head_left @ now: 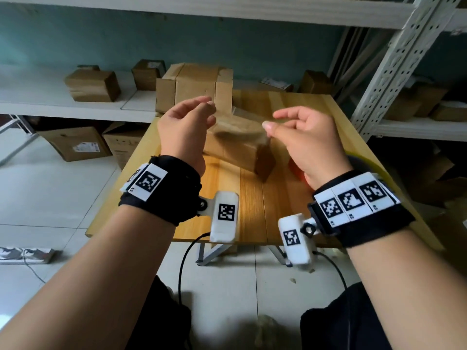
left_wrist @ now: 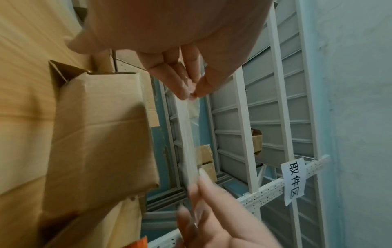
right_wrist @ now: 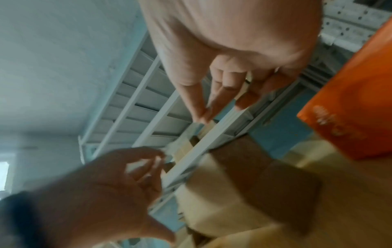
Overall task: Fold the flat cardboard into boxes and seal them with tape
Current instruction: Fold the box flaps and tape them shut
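Sealing step: a strip of clear tape [left_wrist: 189, 142] is held stretched above the folded brown cardboard box [head_left: 240, 147] on the wooden table [head_left: 252, 210].
One end is pinched by left hand [head_left: 185, 122], the other by right hand [head_left: 307, 137]; lowering onto the seam is judged next.
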A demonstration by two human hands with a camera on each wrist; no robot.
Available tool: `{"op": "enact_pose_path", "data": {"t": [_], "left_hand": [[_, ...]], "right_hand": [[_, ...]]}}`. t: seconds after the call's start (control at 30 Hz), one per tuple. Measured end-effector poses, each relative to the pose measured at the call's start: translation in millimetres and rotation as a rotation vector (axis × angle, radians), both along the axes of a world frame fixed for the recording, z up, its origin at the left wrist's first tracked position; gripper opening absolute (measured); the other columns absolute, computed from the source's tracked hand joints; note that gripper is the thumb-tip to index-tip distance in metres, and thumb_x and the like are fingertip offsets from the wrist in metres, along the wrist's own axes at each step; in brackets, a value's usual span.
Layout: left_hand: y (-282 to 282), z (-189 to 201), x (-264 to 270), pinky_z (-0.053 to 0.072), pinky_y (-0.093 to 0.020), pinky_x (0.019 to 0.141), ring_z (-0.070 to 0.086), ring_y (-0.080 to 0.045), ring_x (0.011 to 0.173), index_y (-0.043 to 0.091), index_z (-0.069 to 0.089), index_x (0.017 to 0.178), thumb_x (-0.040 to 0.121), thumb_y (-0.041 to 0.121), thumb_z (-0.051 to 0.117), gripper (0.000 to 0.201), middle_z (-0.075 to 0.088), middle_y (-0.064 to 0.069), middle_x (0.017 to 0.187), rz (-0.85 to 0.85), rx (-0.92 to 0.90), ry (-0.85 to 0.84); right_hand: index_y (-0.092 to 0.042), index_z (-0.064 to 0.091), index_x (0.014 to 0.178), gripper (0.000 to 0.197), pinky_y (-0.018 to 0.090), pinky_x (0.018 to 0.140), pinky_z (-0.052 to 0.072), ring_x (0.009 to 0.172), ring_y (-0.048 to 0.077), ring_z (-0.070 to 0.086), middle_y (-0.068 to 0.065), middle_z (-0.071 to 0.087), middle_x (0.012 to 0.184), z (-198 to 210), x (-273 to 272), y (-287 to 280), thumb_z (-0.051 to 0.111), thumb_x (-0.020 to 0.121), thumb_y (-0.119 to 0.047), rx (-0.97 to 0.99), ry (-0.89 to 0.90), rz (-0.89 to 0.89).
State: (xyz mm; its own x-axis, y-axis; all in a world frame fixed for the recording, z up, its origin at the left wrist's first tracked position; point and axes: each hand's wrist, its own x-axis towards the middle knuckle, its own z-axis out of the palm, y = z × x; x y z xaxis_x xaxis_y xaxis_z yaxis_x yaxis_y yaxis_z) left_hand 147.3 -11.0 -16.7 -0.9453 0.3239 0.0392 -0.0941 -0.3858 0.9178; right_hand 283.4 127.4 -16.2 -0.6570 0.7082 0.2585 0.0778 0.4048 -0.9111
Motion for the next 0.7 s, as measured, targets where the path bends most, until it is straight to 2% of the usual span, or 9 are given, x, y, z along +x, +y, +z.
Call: {"op": "enact_pose_path", "data": {"t": [0.07,0.13,0.23,0.33,0.43,0.47,0.6,0.67,0.7], "left_hand": [[0,2,7,0.056,-0.014,0.064,0.072,-0.014,0.09,0.018,0.077,0.091,0.094,0.007,0.074,0.011,0.078,-0.001,0.095,-0.021,-0.014,-0.028],[0,4,14,0.054,-0.018,0.061,0.076,-0.015,0.093,0.02,0.077,0.095,0.094,0.011,0.074,0.01,0.08,0.0,0.102,-0.048,-0.04,-0.036],[0,4,20,0.054,-0.026,0.071,0.076,-0.018,0.105,0.018,0.078,0.101,0.095,0.011,0.073,0.01,0.08,-0.003,0.11,-0.078,-0.05,-0.032],[0,3,16,0.056,-0.036,0.08,0.074,-0.014,0.094,0.019,0.078,0.1,0.094,0.013,0.075,0.009,0.079,0.0,0.101,-0.106,-0.08,-0.013],[-6,4,8,0.052,-0.058,0.099,0.07,-0.014,0.097,0.026,0.079,0.094,0.093,0.016,0.076,0.01,0.078,0.004,0.097,-0.122,-0.086,-0.028],[-10,3,4,0.049,-0.06,0.101,0.07,-0.013,0.098,0.026,0.078,0.096,0.093,0.017,0.075,0.011,0.078,0.006,0.099,-0.135,-0.073,-0.04],[-23,1,-5,0.05,-0.04,0.097,0.073,-0.006,0.105,0.023,0.076,0.113,0.099,0.02,0.07,0.015,0.077,0.014,0.107,-0.124,-0.082,-0.024],[-30,3,0,0.043,-0.044,0.104,0.072,-0.002,0.097,0.023,0.076,0.11,0.099,0.022,0.07,0.012,0.077,0.014,0.102,-0.12,-0.092,-0.009],[-33,5,3,0.044,-0.044,0.102,0.071,-0.002,0.089,0.022,0.076,0.109,0.098,0.021,0.071,0.013,0.078,0.013,0.098,-0.12,-0.091,0.009]], "right_hand": [[-0.027,0.071,0.116,0.026,0.03,0.094,0.055,0.093,0.006,0.074,-0.003,0.079,0.089,-3,-4,10,0.08,0.092,-0.03,0.011,0.017,0.016],[-0.025,0.071,0.119,0.03,0.039,0.101,0.057,0.099,0.011,0.075,-0.001,0.079,0.095,-9,-10,21,0.08,0.091,-0.026,-0.039,0.048,0.045],[-0.021,0.07,0.122,0.033,0.046,0.107,0.055,0.104,0.019,0.075,0.003,0.08,0.1,-15,-14,28,0.08,0.091,-0.018,-0.156,0.11,0.107],[-0.018,0.069,0.126,0.035,0.046,0.103,0.056,0.098,0.02,0.075,0.003,0.078,0.093,-18,-13,24,0.079,0.093,-0.015,-0.208,0.095,0.184],[-0.021,0.068,0.126,0.035,0.051,0.111,0.05,0.102,0.022,0.075,0.004,0.078,0.091,-15,-9,16,0.078,0.093,-0.016,-0.185,0.077,0.225],[-0.021,0.068,0.126,0.035,0.051,0.113,0.048,0.102,0.021,0.076,0.005,0.078,0.091,-13,-8,12,0.078,0.093,-0.017,-0.166,0.068,0.241],[-0.018,0.067,0.127,0.033,0.048,0.112,0.05,0.101,0.02,0.076,0.008,0.079,0.095,-8,2,0,0.077,0.095,-0.019,-0.124,0.1,0.27],[-0.018,0.067,0.127,0.034,0.05,0.111,0.051,0.103,0.022,0.076,0.008,0.08,0.097,-9,8,-3,0.077,0.095,-0.02,-0.129,0.136,0.244],[-0.017,0.066,0.128,0.036,0.053,0.109,0.052,0.103,0.024,0.076,0.009,0.08,0.098,-10,11,-3,0.078,0.094,-0.02,-0.141,0.151,0.236]]}}
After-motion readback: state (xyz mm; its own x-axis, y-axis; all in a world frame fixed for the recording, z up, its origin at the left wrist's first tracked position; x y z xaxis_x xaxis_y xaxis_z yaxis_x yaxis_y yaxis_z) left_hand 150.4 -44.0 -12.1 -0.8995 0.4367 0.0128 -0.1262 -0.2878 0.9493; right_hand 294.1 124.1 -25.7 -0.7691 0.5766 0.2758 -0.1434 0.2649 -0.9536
